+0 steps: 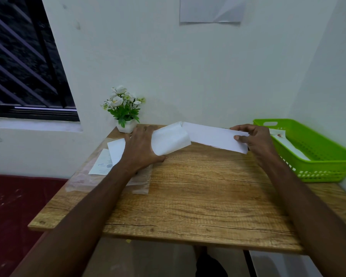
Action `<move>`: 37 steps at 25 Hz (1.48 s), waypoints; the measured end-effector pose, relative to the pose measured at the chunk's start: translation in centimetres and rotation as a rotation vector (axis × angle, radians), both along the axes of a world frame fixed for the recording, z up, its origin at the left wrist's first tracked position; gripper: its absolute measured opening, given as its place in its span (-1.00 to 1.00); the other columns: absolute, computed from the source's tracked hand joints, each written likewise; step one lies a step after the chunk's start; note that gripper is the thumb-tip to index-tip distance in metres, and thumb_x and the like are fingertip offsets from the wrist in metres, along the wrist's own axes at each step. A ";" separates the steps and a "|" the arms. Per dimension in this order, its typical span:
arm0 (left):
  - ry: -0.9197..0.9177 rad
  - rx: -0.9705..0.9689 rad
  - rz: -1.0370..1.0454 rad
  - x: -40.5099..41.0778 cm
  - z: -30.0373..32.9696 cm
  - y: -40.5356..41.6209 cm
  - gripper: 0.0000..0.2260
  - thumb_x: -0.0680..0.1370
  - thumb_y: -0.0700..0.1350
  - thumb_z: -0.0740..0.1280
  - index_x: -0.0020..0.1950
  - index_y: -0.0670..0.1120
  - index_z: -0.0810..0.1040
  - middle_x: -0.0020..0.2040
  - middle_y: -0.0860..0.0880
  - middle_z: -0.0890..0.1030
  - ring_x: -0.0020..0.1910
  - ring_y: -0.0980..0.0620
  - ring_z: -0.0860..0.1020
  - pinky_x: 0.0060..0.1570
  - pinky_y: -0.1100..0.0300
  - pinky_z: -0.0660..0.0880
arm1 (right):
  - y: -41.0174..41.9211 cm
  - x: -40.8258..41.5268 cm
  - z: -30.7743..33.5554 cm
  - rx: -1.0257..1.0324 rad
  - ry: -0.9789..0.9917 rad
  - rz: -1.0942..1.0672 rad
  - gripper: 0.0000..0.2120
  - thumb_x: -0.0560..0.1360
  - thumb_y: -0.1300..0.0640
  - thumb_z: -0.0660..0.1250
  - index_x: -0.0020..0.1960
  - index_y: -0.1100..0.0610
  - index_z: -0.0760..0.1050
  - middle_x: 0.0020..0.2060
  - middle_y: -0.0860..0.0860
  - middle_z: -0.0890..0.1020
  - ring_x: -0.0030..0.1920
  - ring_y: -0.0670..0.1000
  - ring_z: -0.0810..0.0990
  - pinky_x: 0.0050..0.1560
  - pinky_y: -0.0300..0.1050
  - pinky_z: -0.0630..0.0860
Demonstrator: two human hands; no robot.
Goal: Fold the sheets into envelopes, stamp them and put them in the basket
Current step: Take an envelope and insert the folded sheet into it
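Observation:
My right hand (pixel 254 139) pinches the right end of a white folded envelope (pixel 212 137), held tilted just above the far side of the wooden table (pixel 188 196). My left hand (pixel 142 148) grips a white sheet (pixel 171 139) that curls upward beside the envelope, its thumb under the sheet's lower edge. Under that hand lie more white sheets (pixel 116 150) on the table's far left. A green plastic basket (pixel 323 148) stands at the right edge and holds a white stamped envelope (pixel 277 134).
A printed slip (pixel 102 164) and a clear plastic sleeve (pixel 108 182) lie at the table's left. A small white pot of artificial flowers (pixel 126 110) stands at the back by the wall. A window is at the left, a red floor below.

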State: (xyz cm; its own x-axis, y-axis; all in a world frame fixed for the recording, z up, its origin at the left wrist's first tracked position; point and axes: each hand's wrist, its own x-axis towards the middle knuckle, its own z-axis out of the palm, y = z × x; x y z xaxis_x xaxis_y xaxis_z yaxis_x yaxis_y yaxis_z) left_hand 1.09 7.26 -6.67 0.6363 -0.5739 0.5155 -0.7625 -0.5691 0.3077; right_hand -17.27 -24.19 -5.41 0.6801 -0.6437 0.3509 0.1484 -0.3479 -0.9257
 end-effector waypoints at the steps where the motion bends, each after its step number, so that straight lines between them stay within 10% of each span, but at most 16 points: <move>1: -0.011 0.007 0.008 0.1 0.0 0.1 -0.12 0.23 0.20 0.62 0.47 0.02 0.38 0.37 -0.06 0.45 0.37 -0.10 0.37 0.32 -0.16 0.32 | -0.1 0.0 0.1 -0.009 0.011 0.032 -0.72 0.38 0.45 0.47 -0.05 0.11 0.71 -0.14 -0.03 0.76 -0.15 -0.03 0.69 -0.23 -0.21 0.58; 6: -0.028 0.071 0.018 0.5 0.2 0.5 -0.08 0.21 0.23 0.60 0.50 0.06 0.34 0.37 -0.05 0.43 0.37 -0.10 0.36 0.34 -0.18 0.27 | -0.4 0.0 0.3 -0.099 0.026 0.043 -0.73 0.39 0.46 0.46 0.03 0.22 0.71 -0.04 0.15 0.74 -0.03 0.09 0.69 0.07 0.01 0.60; 24: -0.051 0.117 -0.142 0.7 0.1 0.6 -0.06 0.24 0.22 0.62 0.53 0.01 0.31 0.41 -0.05 0.40 0.41 -0.07 0.34 0.33 -0.17 0.29 | -0.1 -0.2 0.8 -0.050 0.063 0.100 -0.68 0.34 0.46 0.49 -0.14 0.04 0.73 -0.17 -0.07 0.76 -0.17 -0.11 0.71 -0.21 -0.27 0.59; 37: -0.068 0.096 -0.291 -1.1 -0.1 -0.2 -0.13 0.26 0.29 0.47 0.52 0.06 0.32 0.36 -0.01 0.44 0.37 -0.03 0.35 0.34 -0.13 0.28 | 3.9 2.3 -1.8 0.119 0.105 0.265 -0.75 0.36 0.23 0.59 0.03 0.10 0.69 -0.01 0.12 0.75 -0.06 0.10 0.73 -0.13 0.00 0.65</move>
